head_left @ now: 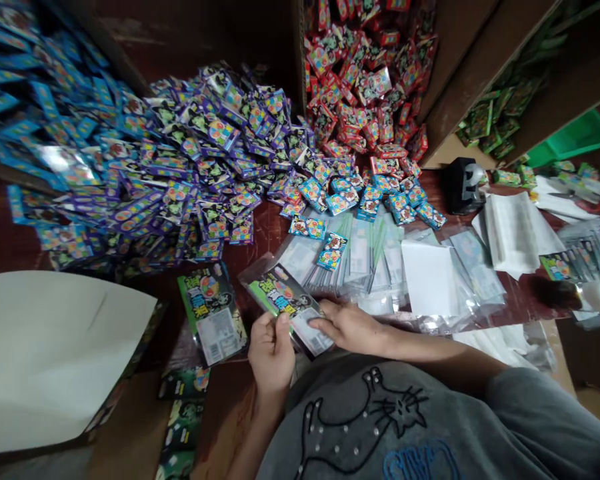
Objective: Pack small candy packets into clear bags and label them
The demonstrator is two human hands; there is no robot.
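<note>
My left hand (273, 350) pinches the lower left edge of a printed packet (290, 303) in a clear plastic bag, thumb on top. On the packet's right edge, my right hand (347, 327) grips with thumb and fingers near a pale label. The packet is tilted above the table edge, close to my body. To its left lies a similar bagged packet (214, 313) with green, black and yellow print and a pale label. Just beyond my right hand are a small blue box (332, 251) and a fan of clear bags (365, 260).
Purple boxes (220, 147) form a large heap, with blue boxes (40, 87) left of it and red boxes (365, 87) in a carton behind. A black tape dispenser (463, 187) stands beside white sheets (513, 230). A big white sheet (55, 353) lies at left.
</note>
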